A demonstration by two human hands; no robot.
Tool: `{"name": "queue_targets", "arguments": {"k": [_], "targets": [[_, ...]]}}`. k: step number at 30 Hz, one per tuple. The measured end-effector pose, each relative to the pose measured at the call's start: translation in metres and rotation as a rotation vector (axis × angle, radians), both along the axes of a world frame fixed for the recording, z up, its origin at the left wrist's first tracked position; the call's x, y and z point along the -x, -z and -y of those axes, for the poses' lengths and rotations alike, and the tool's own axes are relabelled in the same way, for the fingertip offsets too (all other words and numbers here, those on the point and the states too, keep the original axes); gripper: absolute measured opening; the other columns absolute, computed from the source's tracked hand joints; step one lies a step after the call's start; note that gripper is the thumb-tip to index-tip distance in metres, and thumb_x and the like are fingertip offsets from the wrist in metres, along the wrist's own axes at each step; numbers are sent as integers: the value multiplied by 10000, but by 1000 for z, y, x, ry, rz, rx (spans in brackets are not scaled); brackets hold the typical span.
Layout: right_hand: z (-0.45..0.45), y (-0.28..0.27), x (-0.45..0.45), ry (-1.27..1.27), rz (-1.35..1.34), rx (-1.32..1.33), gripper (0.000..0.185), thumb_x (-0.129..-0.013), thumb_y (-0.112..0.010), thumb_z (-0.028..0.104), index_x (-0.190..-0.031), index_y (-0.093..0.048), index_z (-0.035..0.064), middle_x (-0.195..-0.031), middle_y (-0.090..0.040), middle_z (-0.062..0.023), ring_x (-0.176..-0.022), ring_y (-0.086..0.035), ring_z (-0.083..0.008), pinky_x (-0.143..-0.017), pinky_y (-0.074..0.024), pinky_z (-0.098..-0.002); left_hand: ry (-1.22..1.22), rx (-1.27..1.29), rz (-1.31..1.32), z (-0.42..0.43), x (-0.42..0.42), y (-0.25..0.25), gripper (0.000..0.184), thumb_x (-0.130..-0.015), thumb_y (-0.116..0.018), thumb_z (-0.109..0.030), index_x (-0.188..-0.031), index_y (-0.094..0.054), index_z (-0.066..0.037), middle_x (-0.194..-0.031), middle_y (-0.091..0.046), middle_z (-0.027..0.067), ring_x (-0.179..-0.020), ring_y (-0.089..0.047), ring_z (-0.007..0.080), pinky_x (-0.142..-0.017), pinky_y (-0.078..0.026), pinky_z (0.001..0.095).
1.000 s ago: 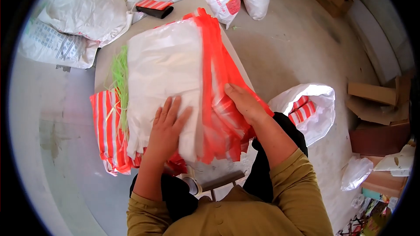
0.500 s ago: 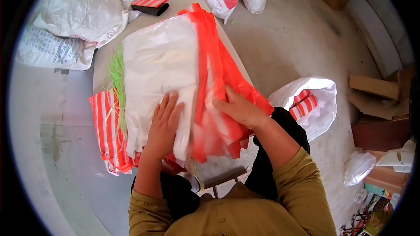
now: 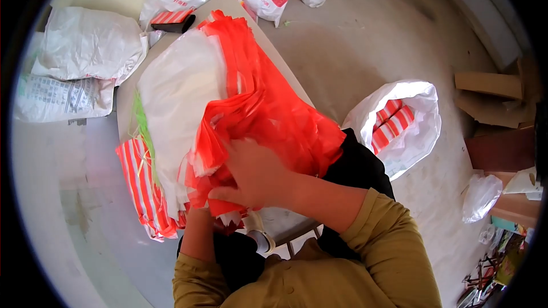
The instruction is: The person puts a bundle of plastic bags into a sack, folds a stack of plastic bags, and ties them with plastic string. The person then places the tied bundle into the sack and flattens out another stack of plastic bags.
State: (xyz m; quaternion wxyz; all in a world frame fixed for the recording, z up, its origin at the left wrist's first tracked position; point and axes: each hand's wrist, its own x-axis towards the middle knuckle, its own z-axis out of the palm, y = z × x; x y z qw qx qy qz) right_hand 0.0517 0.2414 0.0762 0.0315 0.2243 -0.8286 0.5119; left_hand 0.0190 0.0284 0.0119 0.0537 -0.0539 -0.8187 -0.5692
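A stack of white plastic sheets or bags [image 3: 177,85] lies on a small table, with red-and-white striped plastic [image 3: 285,122] along its right side. My right hand [image 3: 254,174] is wrapped on a gathered part of the red plastic, folded leftward over the white stack. Only the forearm of my left hand shows below; the hand is hidden under the red plastic. Green strands [image 3: 142,128] hang by the stack's left edge, beside a striped bundle [image 3: 140,177].
White sacks [image 3: 91,43] stand at the upper left. A small striped roll [image 3: 174,20] lies at the table's far corner [image 3: 217,8]. On the right, an open white sack [image 3: 419,120] holds striped bundles, near cardboard boxes [image 3: 491,85].
My right hand has moved left and folded red plastic over the stack. The left hand, seen spread flat on the white stack before, is now covered. The whole view has shifted.
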Motion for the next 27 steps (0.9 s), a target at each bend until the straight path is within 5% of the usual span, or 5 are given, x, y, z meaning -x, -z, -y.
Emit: {"name": "queue_targets", "arguments": {"k": [3,12,15,22,27], "targets": [[9,6,-5,52,-189,39,821,-831,-758,513,-1423,-437,44,-1102,-609,-224,-970,-601,-402,-862,-497,-491,-23,47,-51,-10,1,-3,472,-989,-633,-194,-1417,-474,-75,-1481,-449,134,-1322,-493,267,-1078,-457,391],[18,8,2,61,-363,65,897,-828,-756,488,-1533,-372,86,-1242,-573,-224,-1092,-578,-422,-924,-468,-509,-82,97,-136,-20,6,-11,448,-981,-658,-233,-1376,-512,-78,-1373,-545,115,-1218,-562,258,-1006,-495,370],[7,8,8,30,-383,85,729,-872,-721,414,-1454,-476,49,-1218,-607,-190,-1122,-586,-388,-940,-470,-492,-103,88,-139,-19,8,-13,441,-979,-666,-246,-1362,-525,-79,-1337,-578,109,-1184,-586,255,-982,-508,363],[-65,-9,36,238,394,141,235,-977,-575,228,-1097,-653,41,-1077,-692,-151,-1029,-653,-293,-888,-508,-389,-84,189,-199,-14,24,-14,438,-973,-688,-317,-1326,-552,-96,-1243,-649,81,-1096,-631,227,-887,-541,337],[-84,17,49,266,269,102,200,-997,-557,163,-1109,-643,22,-1107,-679,-141,-1027,-649,-288,-903,-501,-377,-83,168,-171,-10,25,-13,401,-979,-678,-310,-1294,-554,-95,-1206,-644,76,-1066,-626,221,-869,-538,333]]}}
